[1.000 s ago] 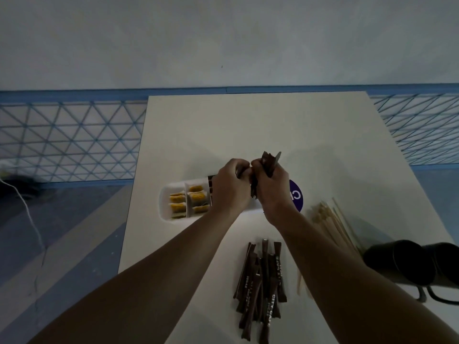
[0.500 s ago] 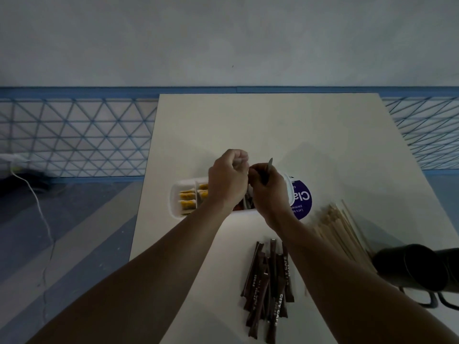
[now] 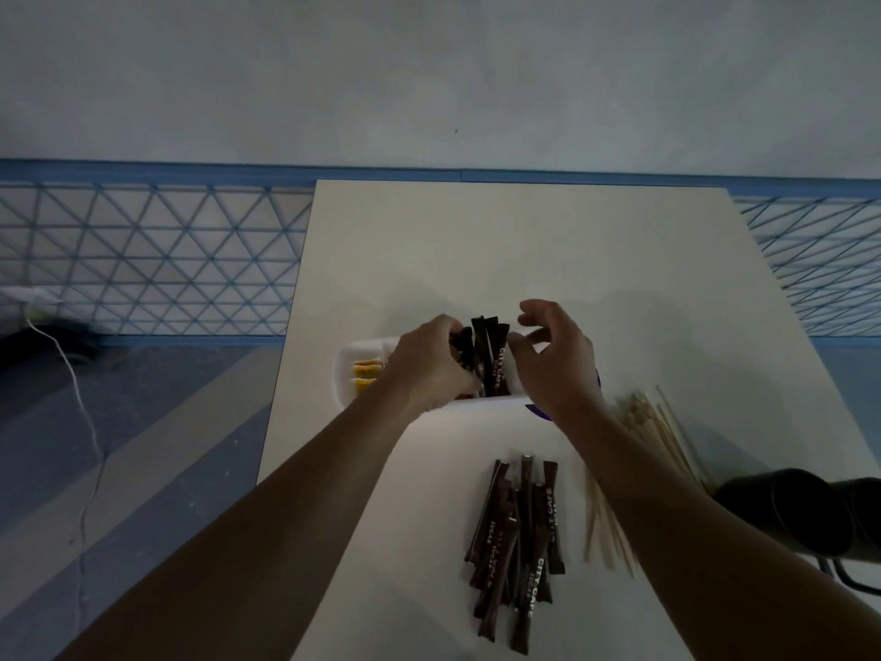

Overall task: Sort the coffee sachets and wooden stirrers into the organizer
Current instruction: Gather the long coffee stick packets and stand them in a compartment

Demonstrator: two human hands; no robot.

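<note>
Releasing: right hand (image 3: 558, 360) has left the sachets (image 3: 488, 360), fingers loose, just beside them; left hand (image 3: 429, 369) grips them upright in the organizer (image 3: 345, 374). Near: loose sachet pile (image 3: 519, 541); stirrers (image 3: 667, 436) right, partly under the forearm.

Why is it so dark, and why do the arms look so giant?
Head view: dim light turns the forearms and the loose sachets nearly black, though their white print still reads; head view: the wide-angle lens swells the forearms near the bottom edge; head view: the stirrers look soft.
</note>
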